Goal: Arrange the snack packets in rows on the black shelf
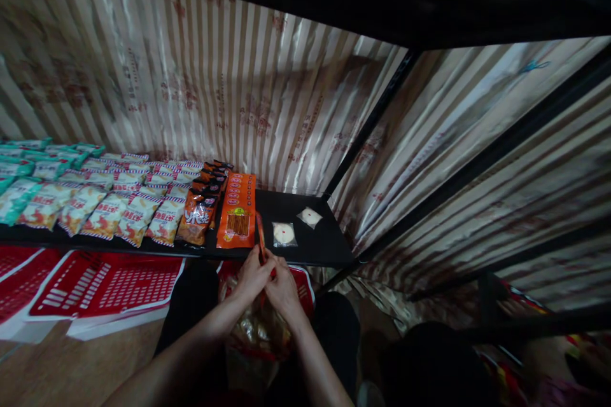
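My left hand [254,272] and my right hand [281,281] are closed together around a thin orange packet [260,235], seen edge-on, at the front edge of the black shelf [317,245]. Flat on the shelf, left of my hands, lies a large orange packet [237,213]. Two round white items in clear wrappers, a nearer one [284,234] and a farther one [310,217], lie to the right. Below my hands, a red basket [305,286] between my knees holds a clear bag with brownish contents [260,331].
Rows of white snack bags [138,216], teal bags [19,197] and dark orange bags [195,216] fill the shelf's left part. Red baskets [114,283] stand below. A black frame post [372,127] and striped curtains [267,89] enclose the back and right.
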A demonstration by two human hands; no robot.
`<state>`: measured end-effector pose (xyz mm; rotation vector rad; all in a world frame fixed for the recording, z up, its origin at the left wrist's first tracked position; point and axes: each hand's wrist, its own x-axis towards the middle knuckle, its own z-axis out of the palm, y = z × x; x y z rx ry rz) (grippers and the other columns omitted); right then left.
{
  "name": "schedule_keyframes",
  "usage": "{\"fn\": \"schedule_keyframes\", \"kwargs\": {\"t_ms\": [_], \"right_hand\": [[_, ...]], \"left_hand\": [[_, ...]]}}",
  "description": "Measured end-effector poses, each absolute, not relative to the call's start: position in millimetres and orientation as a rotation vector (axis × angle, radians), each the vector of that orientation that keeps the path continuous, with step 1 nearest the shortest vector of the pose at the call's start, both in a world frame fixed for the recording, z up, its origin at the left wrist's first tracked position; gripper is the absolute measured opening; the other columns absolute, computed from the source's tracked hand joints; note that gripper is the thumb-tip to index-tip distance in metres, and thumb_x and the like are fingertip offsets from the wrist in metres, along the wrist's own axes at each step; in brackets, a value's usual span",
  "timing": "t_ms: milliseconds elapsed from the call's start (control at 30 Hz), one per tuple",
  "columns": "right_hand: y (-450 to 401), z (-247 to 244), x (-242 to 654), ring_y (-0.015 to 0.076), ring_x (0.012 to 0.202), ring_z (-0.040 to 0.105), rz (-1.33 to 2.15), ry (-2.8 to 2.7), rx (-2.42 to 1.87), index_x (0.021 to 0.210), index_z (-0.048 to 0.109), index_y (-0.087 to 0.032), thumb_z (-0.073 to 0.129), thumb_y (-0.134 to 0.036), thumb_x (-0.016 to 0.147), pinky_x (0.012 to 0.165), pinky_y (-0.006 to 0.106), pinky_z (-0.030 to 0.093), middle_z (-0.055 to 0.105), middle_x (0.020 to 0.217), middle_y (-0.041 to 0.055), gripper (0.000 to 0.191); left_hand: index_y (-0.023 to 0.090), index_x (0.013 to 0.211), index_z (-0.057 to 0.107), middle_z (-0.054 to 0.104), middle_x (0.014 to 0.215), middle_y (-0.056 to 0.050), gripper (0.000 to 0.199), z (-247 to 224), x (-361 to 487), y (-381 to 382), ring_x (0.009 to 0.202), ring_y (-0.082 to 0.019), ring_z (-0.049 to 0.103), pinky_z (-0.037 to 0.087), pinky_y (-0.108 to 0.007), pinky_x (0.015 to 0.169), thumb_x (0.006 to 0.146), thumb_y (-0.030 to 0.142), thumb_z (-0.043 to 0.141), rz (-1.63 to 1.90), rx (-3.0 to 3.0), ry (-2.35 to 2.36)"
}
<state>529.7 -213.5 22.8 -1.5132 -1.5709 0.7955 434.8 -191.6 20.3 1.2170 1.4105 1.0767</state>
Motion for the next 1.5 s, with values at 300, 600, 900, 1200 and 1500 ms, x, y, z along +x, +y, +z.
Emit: {"fn": "schedule_keyframes", "kwargs": {"t_ms": [300, 600, 900, 1200, 1500], "right_hand": [[-222.8, 24.0, 520.2, 0.0196, 0.103, 0.052, 0.851, -1.695, -1.497, 0.134, 0.046, -0.025, 0.062, -0.024, 0.071, 0.092, 0.031, 0.043, 0.051, 0.108, 0.0055, 0.065], [-216.5, 16.3, 518.0, 0.0200, 0.116, 0.047, 0.972, -1.687, -1.423, 0.129, 0.050, -0.025, 0.065, -0.025, 0.069, 0.103, 0.033, 0.037, 0.048, 0.121, 0.0058, 0.062], [-195.2, -14.8, 525.4, 0.0207, 0.104, 0.059, 0.839, -1.450, -1.511, 0.112, 0.061, -0.018, 0.055, -0.034, 0.079, 0.095, 0.035, 0.045, 0.061, 0.110, 0.0102, 0.038], [-184.3, -24.4, 532.6, 0.0199, 0.075, 0.065, 1.136, -1.233, -1.516, 0.093, 0.059, -0.019, 0.058, -0.045, 0.076, 0.065, 0.029, 0.052, 0.068, 0.078, 0.0032, 0.031], [-182.1, -26.5, 526.9, 0.0175, 0.077, 0.064, 1.076, -1.229, -1.480, 0.085, 0.052, -0.022, 0.057, -0.042, 0.076, 0.070, 0.028, 0.050, 0.067, 0.081, 0.0010, 0.023]], "left_hand": [[0.018, 0.085, 0.062, 0.067, 0.083, -0.007, 0.025, 7.8, 419.8, -189.3, 0.084, -0.021, 0.064, 0.049, -0.031, 0.076, 0.079, 0.040, 0.054, 1.113, 1.075, 1.346], [0.013, 0.087, 0.063, 0.068, 0.081, -0.006, 0.029, 10.6, 408.5, -185.3, 0.075, -0.018, 0.064, 0.048, -0.026, 0.063, 0.070, 0.036, 0.064, 1.170, 0.692, 1.205], [0.011, 0.088, 0.063, 0.070, 0.070, -0.008, 0.015, 26.1, 388.1, -182.0, 0.062, -0.020, 0.067, 0.053, -0.033, 0.066, 0.074, 0.012, 0.057, 1.084, 0.322, 1.064], [0.009, 0.098, 0.061, 0.071, 0.075, -0.009, 0.026, 8.1, 380.0, -171.7, 0.070, -0.023, 0.070, 0.056, -0.035, 0.069, 0.072, 0.012, 0.064, 0.975, 0.243, 0.919], [0.010, 0.101, 0.060, 0.072, 0.077, -0.009, 0.032, 18.5, 378.3, -164.2, 0.070, -0.023, 0.070, 0.056, -0.036, 0.069, 0.069, 0.006, 0.060, 0.975, 0.260, 0.945]]}}
